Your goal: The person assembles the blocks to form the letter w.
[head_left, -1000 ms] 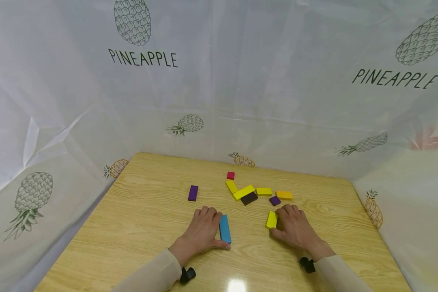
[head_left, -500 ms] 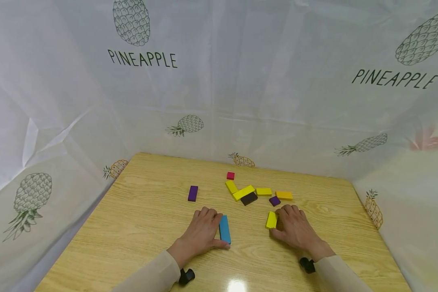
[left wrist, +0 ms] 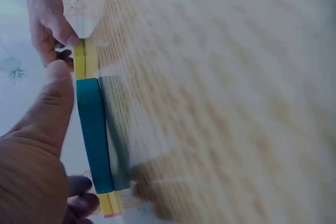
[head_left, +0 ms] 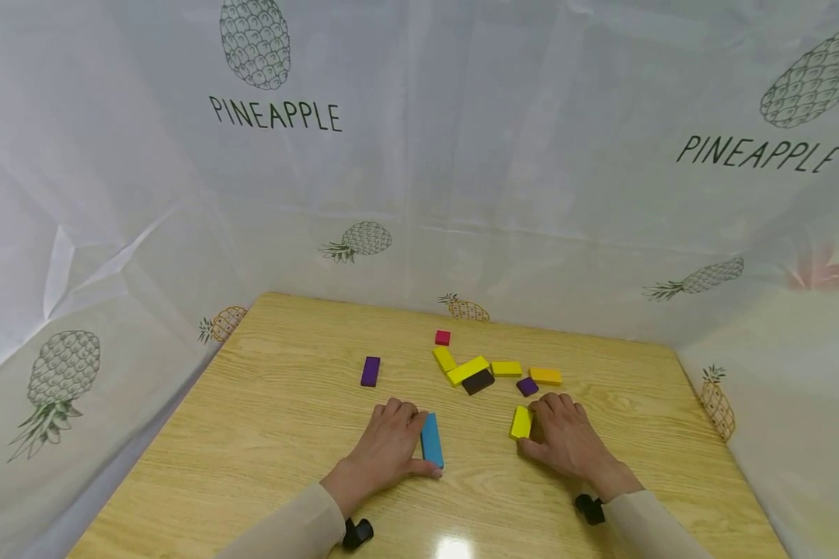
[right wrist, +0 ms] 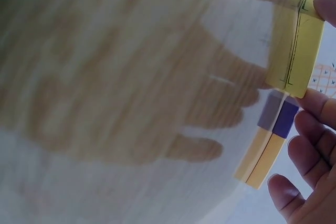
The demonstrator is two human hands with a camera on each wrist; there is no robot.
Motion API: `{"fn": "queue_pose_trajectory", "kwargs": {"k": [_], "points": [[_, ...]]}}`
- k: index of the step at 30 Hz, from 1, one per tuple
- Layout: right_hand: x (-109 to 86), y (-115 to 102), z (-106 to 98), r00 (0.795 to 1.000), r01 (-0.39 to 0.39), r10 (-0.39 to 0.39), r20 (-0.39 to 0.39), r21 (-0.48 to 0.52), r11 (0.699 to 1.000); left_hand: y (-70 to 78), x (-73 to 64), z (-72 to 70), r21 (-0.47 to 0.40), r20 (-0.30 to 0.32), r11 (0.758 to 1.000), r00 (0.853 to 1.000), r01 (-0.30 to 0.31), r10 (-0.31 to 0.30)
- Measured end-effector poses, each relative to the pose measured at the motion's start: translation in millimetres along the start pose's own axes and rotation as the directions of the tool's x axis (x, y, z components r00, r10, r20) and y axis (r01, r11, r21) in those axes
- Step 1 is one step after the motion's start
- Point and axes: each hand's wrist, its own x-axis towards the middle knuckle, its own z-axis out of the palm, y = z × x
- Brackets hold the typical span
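A long blue block (head_left: 431, 441) lies on the wooden table, with my left hand (head_left: 386, 446) gripping it by its two ends. The thumb is at the near end and the fingers reach the far end. In the left wrist view this block (left wrist: 94, 135) looks teal. To the right, my right hand (head_left: 566, 439) pinches a short yellow block (head_left: 520, 423) end to end. The right wrist view shows the thumb at one end of this yellow block (right wrist: 304, 45) and a fingertip at the other, with the block standing on the glossy tabletop.
Beyond the hands lie a purple block (head_left: 370, 371), a small red block (head_left: 443, 338) and an orange block (head_left: 545, 376). One yellow block (head_left: 468, 370) touches a black block (head_left: 478, 381). A small purple block (head_left: 527, 387) sits near the right hand. A pineapple-print curtain (head_left: 419, 171) encloses the table (head_left: 287, 404).
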Motion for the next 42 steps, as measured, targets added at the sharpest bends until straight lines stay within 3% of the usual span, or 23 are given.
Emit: {"fn": "queue_pose_trajectory", "kwargs": {"k": [5, 16, 22, 28, 35, 42], "points": [[1.6, -0.5, 1.1, 1.0, 0.006, -0.006, -0.004, 0.004, 1.0, -3.2, -4.6, -1.4, -0.039, -0.033, 0.999, 0.999, -0.026, 0.025], [9.3, -5.4, 2.0, 0.999, 0.04, -0.039, -0.034, 0.042, 0.998, -3.8, -12.5, -3.0, 0.001, -0.05, 0.991, 0.99, -0.136, 0.135], [25.1, -15.0, -5.1, 0.993, 0.095, -0.089, -0.078, 0.079, 0.992, 1.8, -12.9, -4.3, 0.005, -0.018, 0.993, 0.993, -0.117, 0.117], [52.6, -34.8, -14.6, 0.984, 0.155, -0.145, -0.108, 0.091, 0.984, 3.9, -13.9, -3.5, -0.048, -0.009, 0.995, 0.996, -0.086, 0.085], [84.5, -62.4, -18.8, 0.975, 0.219, -0.217, -0.056, 0.031, 0.975, 5.2, -11.9, -5.0, -0.051, 0.026, 0.996, 0.997, -0.072, 0.073], [109.0, -86.4, -9.2, 0.958, 0.286, -0.287, 0.029, 0.024, 0.958, 7.5, -11.6, -4.8, -0.055, 0.037, 0.996, 0.997, -0.068, 0.071]]}}
